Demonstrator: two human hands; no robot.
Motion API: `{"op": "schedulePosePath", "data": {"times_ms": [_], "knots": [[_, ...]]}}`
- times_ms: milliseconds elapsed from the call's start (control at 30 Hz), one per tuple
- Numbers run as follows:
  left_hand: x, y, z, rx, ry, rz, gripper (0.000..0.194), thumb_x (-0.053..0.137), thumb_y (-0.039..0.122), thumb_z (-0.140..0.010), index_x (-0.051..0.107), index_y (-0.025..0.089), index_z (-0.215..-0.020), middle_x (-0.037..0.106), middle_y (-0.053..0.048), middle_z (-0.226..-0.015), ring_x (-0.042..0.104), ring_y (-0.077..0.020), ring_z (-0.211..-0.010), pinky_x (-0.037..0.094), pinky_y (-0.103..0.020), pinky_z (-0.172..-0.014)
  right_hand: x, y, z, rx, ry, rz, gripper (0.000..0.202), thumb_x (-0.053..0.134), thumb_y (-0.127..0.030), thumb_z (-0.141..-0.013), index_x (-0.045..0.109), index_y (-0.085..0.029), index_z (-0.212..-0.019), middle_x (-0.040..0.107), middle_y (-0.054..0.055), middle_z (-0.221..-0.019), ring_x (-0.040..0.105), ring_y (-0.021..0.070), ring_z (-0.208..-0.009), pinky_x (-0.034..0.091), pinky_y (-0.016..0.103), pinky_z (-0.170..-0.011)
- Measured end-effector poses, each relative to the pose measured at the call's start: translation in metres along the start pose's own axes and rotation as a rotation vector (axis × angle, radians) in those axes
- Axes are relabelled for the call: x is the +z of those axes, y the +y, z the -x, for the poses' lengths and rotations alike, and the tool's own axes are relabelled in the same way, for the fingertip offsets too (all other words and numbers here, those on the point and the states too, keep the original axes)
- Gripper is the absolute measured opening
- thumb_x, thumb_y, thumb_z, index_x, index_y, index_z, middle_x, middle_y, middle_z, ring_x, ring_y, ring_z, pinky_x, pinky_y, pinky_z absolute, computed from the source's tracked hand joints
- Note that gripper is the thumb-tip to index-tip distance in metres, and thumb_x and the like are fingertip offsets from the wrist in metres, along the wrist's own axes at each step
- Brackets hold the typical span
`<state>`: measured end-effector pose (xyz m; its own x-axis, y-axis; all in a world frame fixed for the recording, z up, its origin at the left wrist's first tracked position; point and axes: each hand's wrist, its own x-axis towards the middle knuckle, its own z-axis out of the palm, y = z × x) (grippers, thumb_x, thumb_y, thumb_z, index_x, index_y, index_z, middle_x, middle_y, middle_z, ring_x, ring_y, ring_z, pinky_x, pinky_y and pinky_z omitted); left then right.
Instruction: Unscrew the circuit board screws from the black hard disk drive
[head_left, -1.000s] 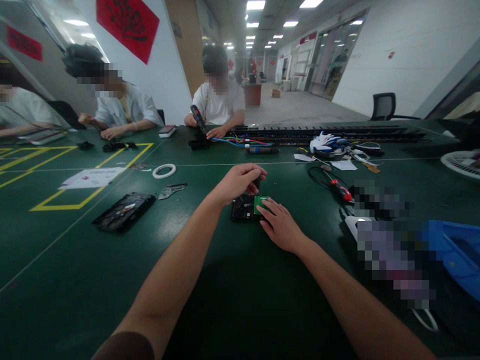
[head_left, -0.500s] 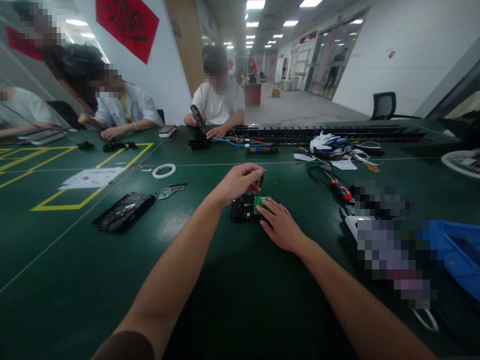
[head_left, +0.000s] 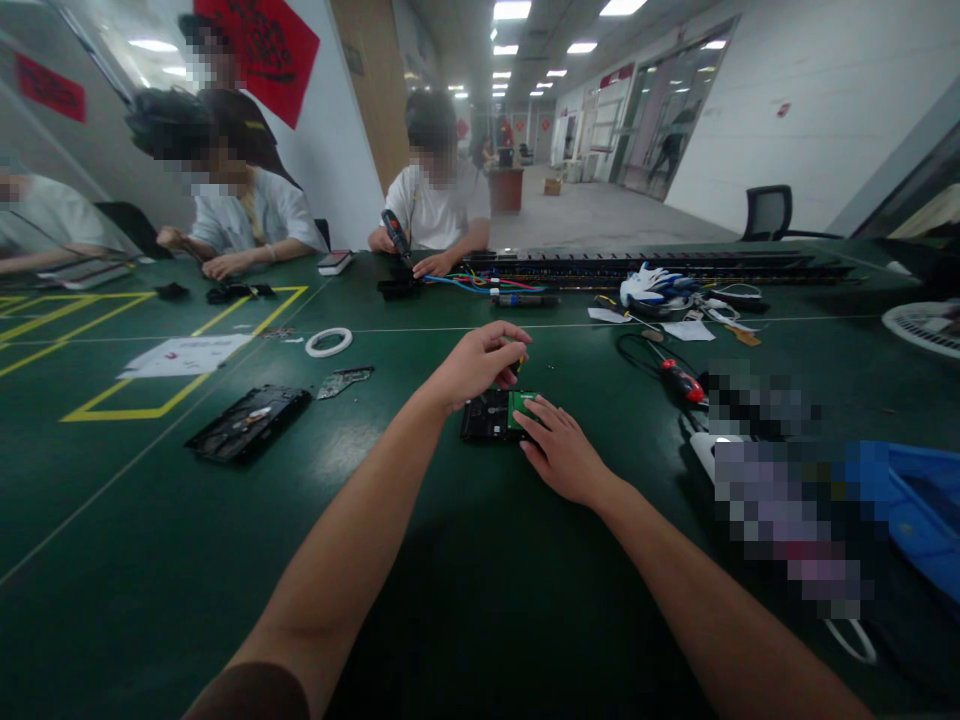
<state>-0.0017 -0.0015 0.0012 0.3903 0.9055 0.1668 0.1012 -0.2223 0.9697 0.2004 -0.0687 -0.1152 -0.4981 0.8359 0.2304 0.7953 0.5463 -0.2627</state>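
Observation:
A black device (head_left: pixel 489 416) with a green circuit board (head_left: pixel 520 408) at its right end lies on the green table. My right hand (head_left: pixel 562 450) rests with spread fingers on the board and the device's right edge. Just above the device, my left hand (head_left: pixel 484 368) pinches a small dark and yellow tool, mostly hidden by the fingers. Farther left lie a second black casing (head_left: pixel 249 424) and a loose circuit board (head_left: pixel 345 382).
A white ring (head_left: pixel 328 343) and a paper sheet (head_left: pixel 185 356) lie left. On the right are a red and black screwdriver (head_left: pixel 683 382), gloves (head_left: pixel 656 288) and a blue bin (head_left: pixel 926 500). Across the table, a person (head_left: pixel 435 205) holds a power tool (head_left: pixel 395 232).
The fingers of my left hand have shifted slightly around the small tool, and more yellow shows. My right hand has stayed in place. A standing person at the back left has moved right.

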Motion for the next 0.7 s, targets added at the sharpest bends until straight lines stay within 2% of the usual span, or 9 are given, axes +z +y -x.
{"op": "schedulePosePath", "data": {"times_ms": [167, 367, 700], "knots": [[-0.0001, 0.0001, -0.0007, -0.003, 0.013, -0.002, 0.017, 0.06, 0.029, -0.1, 0.072, 0.017, -0.1, 0.07, -0.004, -0.092, 0.062, -0.0068, -0.06, 0.05, -0.018, -0.057, 0.0006, 0.0008, 0.0, -0.006, 0.013, -0.002, 0.049, 0.047, -0.034, -0.106, 0.052, -0.024, -0.154, 0.041, 0.011, -0.168, 0.027, 0.0305, -0.16, 0.029, 0.061, -0.126], [-0.0012, -0.0034, -0.0036, -0.054, 0.002, 0.09, 0.024, 0.049, 0.026, -0.103, 0.072, 0.018, -0.105, 0.071, -0.007, -0.098, 0.066, -0.0098, -0.064, 0.054, -0.022, -0.061, 0.0003, 0.001, 0.0001, -0.007, 0.008, 0.007, 0.05, 0.047, -0.035, -0.106, 0.051, -0.023, -0.155, 0.041, 0.012, -0.168, 0.028, 0.0315, -0.159, 0.03, 0.061, -0.126], [-0.0003, -0.003, -0.0019, -0.031, 0.04, 0.025, 0.012, 0.064, 0.03, -0.1, 0.065, 0.018, -0.097, 0.065, -0.002, -0.076, 0.067, -0.0109, -0.06, 0.051, -0.022, -0.056, -0.0022, -0.0016, -0.0002, -0.002, -0.002, 0.003, 0.05, 0.047, -0.032, -0.106, 0.051, -0.022, -0.155, 0.04, 0.013, -0.168, 0.027, 0.0315, -0.16, 0.03, 0.061, -0.126]]}}
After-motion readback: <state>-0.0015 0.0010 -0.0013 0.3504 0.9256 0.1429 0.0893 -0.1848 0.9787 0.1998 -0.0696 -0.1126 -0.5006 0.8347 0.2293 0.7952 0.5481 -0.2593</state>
